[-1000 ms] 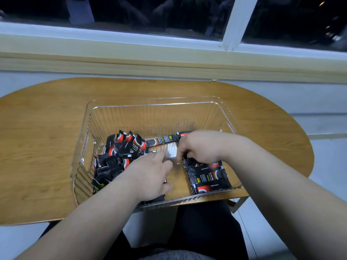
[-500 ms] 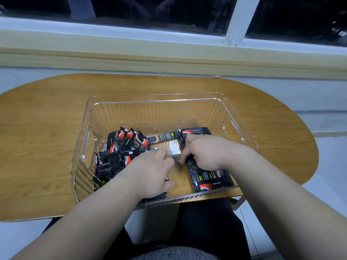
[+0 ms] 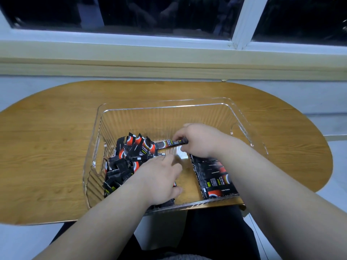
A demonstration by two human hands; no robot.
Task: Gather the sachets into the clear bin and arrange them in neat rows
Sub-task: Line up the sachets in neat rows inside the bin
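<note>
**Clear bin with sachets, head view.** One clear bin (image 3: 242, 117) with ribbed walls stands on one oval wooden table (image 3: 52, 147) below a window sill (image 3: 169, 59). The bin's near rim overhangs the table's front edge. Two bare hands are inside the bin. All visible sachets, black with red-and-white print, are in the bin.

**(a) Loose pile** (image 3: 120, 169), in the left half of the bin. It holds well over ten sachets, too jumbled for an exact count. Those at the far end stand on edge and lean with their tops to the right. The nearer ones lie crossed at mixed angles, with no common long axis.

**(b) Flat group** (image 3: 212, 177), in the near right corner. The sachets overlap one another face up, and the right forearm hides part of them. At least two show, but the full count cannot be told. Their lettering runs from near to far.

**(c) Single sachet** (image 3: 170, 144), held above the bin floor between pile and flat group. Its long axis runs left to right, with the right end slightly higher. The right hand (image 3: 199, 141) pinches this right end between thumb and fingertips.

**(d) Left hand** (image 3: 159, 177), palm down over the near end of the pile, its fingers reaching towards the middle of the bin. They are motion-blurred, so whether they grip anything cannot be told.
</note>
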